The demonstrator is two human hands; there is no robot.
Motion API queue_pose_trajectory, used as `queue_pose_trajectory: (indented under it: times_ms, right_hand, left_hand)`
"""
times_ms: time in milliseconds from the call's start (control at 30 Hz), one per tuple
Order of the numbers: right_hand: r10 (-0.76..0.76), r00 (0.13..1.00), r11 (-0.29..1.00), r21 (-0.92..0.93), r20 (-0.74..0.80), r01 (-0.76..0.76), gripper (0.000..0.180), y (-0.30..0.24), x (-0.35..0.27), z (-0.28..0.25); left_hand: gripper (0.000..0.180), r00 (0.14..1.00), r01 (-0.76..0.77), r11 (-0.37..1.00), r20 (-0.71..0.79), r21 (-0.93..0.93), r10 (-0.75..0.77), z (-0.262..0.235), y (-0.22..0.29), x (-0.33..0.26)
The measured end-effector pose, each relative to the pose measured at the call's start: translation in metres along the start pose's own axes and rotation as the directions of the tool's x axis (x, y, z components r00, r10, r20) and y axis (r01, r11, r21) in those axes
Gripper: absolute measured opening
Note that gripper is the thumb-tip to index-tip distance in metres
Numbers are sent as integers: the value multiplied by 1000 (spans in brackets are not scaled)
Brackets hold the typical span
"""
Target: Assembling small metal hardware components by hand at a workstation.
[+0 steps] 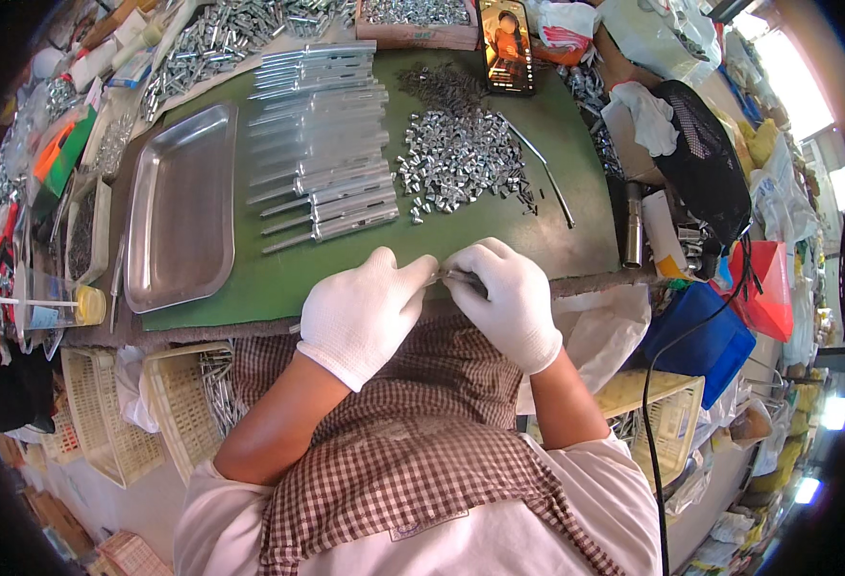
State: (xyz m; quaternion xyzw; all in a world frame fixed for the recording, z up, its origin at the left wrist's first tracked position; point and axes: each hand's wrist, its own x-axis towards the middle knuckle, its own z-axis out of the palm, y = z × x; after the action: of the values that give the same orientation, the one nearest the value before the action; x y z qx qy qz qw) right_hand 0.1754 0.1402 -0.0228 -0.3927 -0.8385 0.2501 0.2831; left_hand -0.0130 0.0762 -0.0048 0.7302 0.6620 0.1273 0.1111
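Observation:
My left hand [360, 315], in a white knit glove, is closed with thumb and forefinger brought together at the front edge of the green work mat. My right hand [507, 305], gloved the same way, is pinched opposite it. Between the two sets of fingertips sits a small grey metal part [455, 276], mostly hidden by the gloves. Just beyond the hands is a heap of small silver metal pieces [461, 158], with a pile of thin dark pins [442, 86] behind it. To the left lies a row of long silver metal tubes with thin rods [346, 206].
A steel tray [230, 206] lies at the left of the mat [394, 252]. A thin metal rod tool [547, 173] rests right of the heap. A phone [506, 48] stands at the back, beside a box of small parts [418, 36]. Cream plastic baskets [106, 413] stand below the table.

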Motion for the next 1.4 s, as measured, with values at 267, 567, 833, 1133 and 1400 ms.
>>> queue_pose_trajectory:
  times_ms: [267,567,833,1133,1400]
  right_hand:
    - [88,992,996,20,90,-90,13,-6,6,-5]
    - [-46,999,993,104,-18,47,25,10,18,-9]
    - [323,946,-62,998,-11,33,51,-3,39,23]
    - [250,960,269,962,-126,57,56,-4,33,42]
    - [149,943,503,844,-297,186,51,-1,21,44]
  left_hand:
    - [29,999,-10,1000,34,-6,10,1,-1,-2]
    - [35,993,-100,990,-50,100,106,8,-8,0]
    - [30,995,-96,990,13,99,95,5,-5,3]
    - [23,992,-128,987,25,96,127,0,-4,3]
    - [13,980,-199,961,46,193,194,-4,9,16]
